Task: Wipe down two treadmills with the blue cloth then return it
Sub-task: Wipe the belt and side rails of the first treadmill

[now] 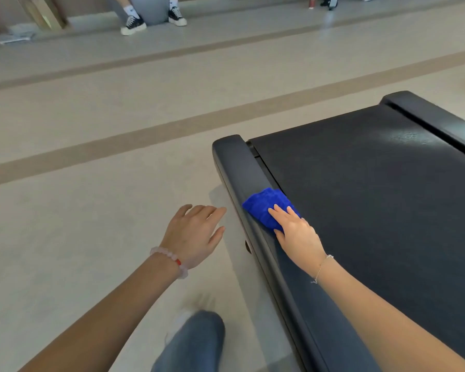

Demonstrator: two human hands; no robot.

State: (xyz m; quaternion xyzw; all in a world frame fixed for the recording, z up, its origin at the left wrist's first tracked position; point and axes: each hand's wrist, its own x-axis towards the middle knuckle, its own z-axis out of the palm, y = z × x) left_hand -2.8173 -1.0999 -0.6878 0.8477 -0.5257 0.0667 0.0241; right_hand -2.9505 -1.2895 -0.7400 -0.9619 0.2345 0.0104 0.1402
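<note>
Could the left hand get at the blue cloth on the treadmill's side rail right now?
Probably yes. The left hand hovers open beside the rail, nothing between it and the cloth. The right hand presses the cloth's near part, leaving only the far part free.

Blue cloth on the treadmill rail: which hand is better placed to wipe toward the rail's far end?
Right. The right hand presses the blue cloth flat on the treadmill's side rail; the left hand hovers empty over the floor beside it.
</note>
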